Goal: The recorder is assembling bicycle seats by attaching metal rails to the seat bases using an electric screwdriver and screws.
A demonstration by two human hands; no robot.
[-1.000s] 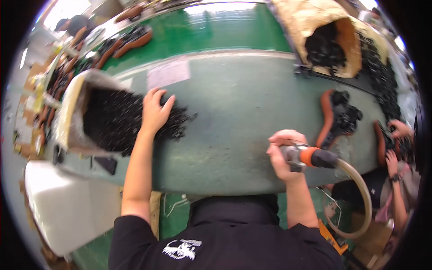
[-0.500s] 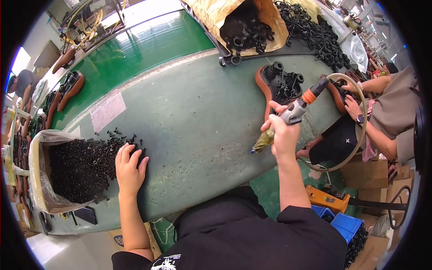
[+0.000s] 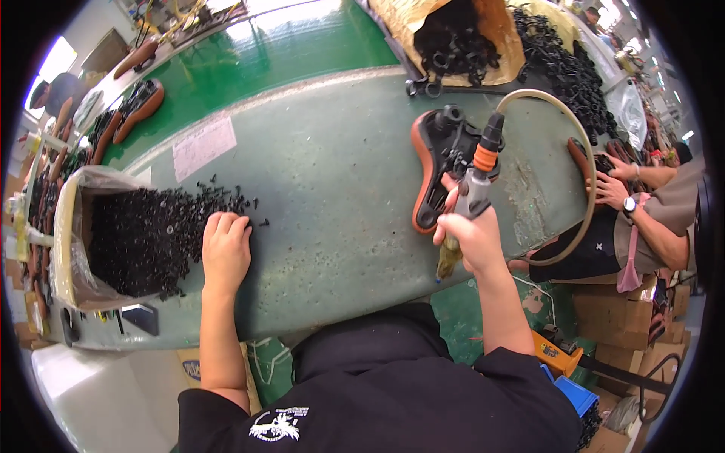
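Screws point(image 3: 162, 226), small and black, lie heaped just left of your left hand point(image 3: 225, 253); pneumatic screwdriver point(image 3: 472, 200) is in your right hand point(image 3: 472, 241).

Your left hand rests palm down on the grey-green bench point(image 3: 340, 174), fingers loosely together, fingertips touching the near edge of the screw heap; whether it pinches a screw cannot be told. Your right hand is closed around the screwdriver's grey body, orange collar above the fist, tan hose point(image 3: 574, 151) looping off to the right. Just beyond and left of that hand lies an orange-and-black saddle point(image 3: 434, 170), underside up. Screws spill from a clear plastic bag point(image 3: 72, 234) left of your left hand. Far beyond your right hand, a brown paper sack point(image 3: 491, 38) holds black parts.
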